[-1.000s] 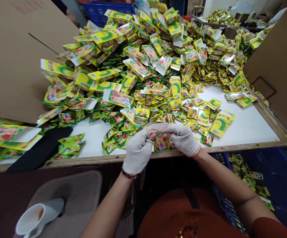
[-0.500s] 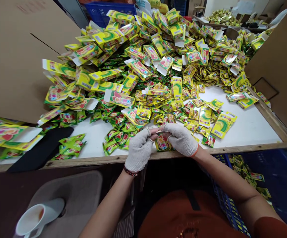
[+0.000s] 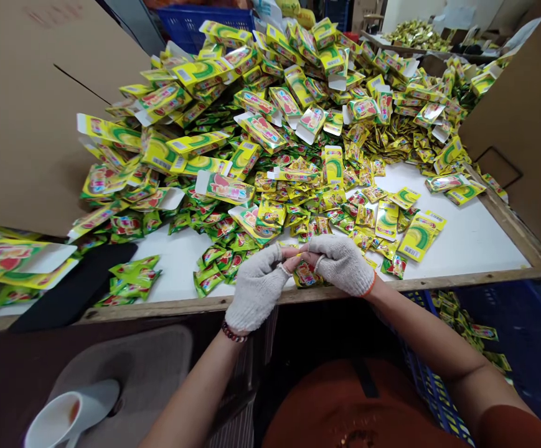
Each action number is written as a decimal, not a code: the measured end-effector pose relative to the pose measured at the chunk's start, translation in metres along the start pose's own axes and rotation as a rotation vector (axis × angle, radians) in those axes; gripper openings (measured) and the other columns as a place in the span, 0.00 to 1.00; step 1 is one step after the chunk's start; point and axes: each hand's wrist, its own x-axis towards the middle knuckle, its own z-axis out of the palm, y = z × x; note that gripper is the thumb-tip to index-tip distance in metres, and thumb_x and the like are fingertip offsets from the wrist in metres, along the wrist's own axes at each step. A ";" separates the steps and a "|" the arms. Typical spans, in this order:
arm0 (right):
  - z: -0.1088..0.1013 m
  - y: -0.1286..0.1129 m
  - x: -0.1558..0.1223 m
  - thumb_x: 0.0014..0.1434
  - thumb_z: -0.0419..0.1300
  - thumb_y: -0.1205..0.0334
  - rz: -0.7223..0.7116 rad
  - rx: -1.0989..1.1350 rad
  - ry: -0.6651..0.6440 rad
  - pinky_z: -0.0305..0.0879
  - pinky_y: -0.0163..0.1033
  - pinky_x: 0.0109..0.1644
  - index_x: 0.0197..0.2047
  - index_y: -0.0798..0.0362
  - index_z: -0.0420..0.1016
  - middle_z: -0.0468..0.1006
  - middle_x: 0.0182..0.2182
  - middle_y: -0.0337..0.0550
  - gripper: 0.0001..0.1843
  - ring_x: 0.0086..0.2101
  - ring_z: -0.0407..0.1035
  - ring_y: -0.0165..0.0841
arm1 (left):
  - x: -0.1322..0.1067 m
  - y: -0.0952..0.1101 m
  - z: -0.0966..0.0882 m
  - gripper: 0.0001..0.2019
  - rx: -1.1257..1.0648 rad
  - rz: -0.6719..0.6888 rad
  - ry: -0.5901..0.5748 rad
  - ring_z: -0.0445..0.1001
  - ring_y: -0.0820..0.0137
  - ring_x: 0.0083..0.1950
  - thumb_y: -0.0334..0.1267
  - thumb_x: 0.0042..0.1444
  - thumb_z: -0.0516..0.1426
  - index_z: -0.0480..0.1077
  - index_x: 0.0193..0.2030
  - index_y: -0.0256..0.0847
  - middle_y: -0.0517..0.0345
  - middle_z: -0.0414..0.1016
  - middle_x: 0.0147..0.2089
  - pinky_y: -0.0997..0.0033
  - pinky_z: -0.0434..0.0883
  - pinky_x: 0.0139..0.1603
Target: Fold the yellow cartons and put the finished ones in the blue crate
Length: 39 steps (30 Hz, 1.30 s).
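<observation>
Both my hands wear white knit gloves with the fingertips bare. They meet at the table's front edge over a small printed candy box [image 3: 306, 275], whose lower part shows beneath the fingers. My left hand [image 3: 257, 283] is closed, its thumb and fingertips pinched at the box's top end. From the other side, my right hand [image 3: 345, 264] is also closed round the upper part of the box. The fingers hide the top end. Close in front lie yellow candy packets [image 3: 272, 213] and a flat yellow box [image 3: 422, 235].
A heap of yellow-green boxes [image 3: 263, 130] and packets covers the table's back. Cardboard panels [image 3: 32, 124] [image 3: 526, 137] flank it. A wooden rim [image 3: 475, 275] edges the white tabletop. Below right stands a blue crate [image 3: 522, 336]; at lower left, a white mug [image 3: 93, 401] rests on a stool [image 3: 167, 367].
My left hand has shifted slightly left and down, its fingertips still at the box's top end. My right hand has hardly moved. The box stays at the table edge.
</observation>
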 end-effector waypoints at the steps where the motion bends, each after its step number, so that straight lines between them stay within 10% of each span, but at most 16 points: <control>1: 0.000 0.002 -0.001 0.65 0.55 0.59 -0.009 0.003 0.002 0.65 0.36 0.39 0.34 0.53 0.78 0.75 0.28 0.40 0.13 0.31 0.68 0.32 | 0.000 -0.001 0.000 0.13 -0.009 -0.001 -0.001 0.79 0.66 0.38 0.48 0.57 0.60 0.80 0.40 0.42 0.57 0.83 0.37 0.68 0.76 0.42; 10: -0.006 0.012 -0.011 0.64 0.56 0.61 -0.068 0.048 -0.032 0.66 0.35 0.36 0.40 0.52 0.81 0.78 0.29 0.39 0.12 0.30 0.69 0.30 | -0.003 -0.006 0.003 0.12 -0.035 -0.036 -0.016 0.79 0.64 0.38 0.45 0.58 0.60 0.80 0.37 0.40 0.54 0.83 0.38 0.66 0.77 0.41; 20: -0.005 0.027 -0.031 0.64 0.56 0.62 -0.332 -0.289 -0.111 0.69 0.36 0.40 0.50 0.49 0.77 0.79 0.38 0.47 0.13 0.39 0.73 0.35 | -0.027 -0.045 0.009 0.12 0.110 0.454 0.053 0.80 0.65 0.49 0.32 0.58 0.60 0.78 0.48 0.47 0.53 0.82 0.48 0.62 0.76 0.53; 28: 0.010 0.024 -0.026 0.63 0.56 0.61 -0.028 0.113 0.169 0.70 0.41 0.47 0.50 0.50 0.77 0.79 0.42 0.45 0.14 0.41 0.73 0.35 | -0.013 -0.023 0.012 0.15 -0.028 0.088 0.065 0.78 0.63 0.51 0.46 0.61 0.57 0.73 0.50 0.40 0.48 0.79 0.51 0.60 0.75 0.54; 32: -0.040 0.031 -0.051 0.62 0.55 0.41 0.270 0.444 0.375 0.70 0.41 0.34 0.55 0.48 0.73 0.79 0.39 0.45 0.25 0.32 0.73 0.35 | -0.006 -0.021 0.008 0.20 0.007 0.015 0.150 0.77 0.62 0.51 0.49 0.60 0.57 0.71 0.52 0.38 0.48 0.78 0.50 0.61 0.74 0.54; 34: -0.078 0.031 -0.077 0.63 0.39 0.31 0.333 0.492 0.442 0.64 0.40 0.27 0.60 0.43 0.67 0.79 0.36 0.47 0.36 0.26 0.70 0.34 | -0.003 -0.024 0.010 0.17 0.125 0.037 0.132 0.76 0.62 0.51 0.48 0.60 0.57 0.73 0.49 0.39 0.50 0.79 0.49 0.60 0.72 0.56; 39: -0.124 0.031 -0.100 0.63 0.30 0.29 0.418 0.444 0.590 0.62 0.40 0.28 0.57 0.41 0.69 0.77 0.34 0.47 0.39 0.26 0.70 0.34 | 0.010 -0.021 0.036 0.10 0.306 0.202 -0.044 0.76 0.64 0.45 0.41 0.62 0.54 0.74 0.40 0.41 0.53 0.79 0.41 0.63 0.72 0.49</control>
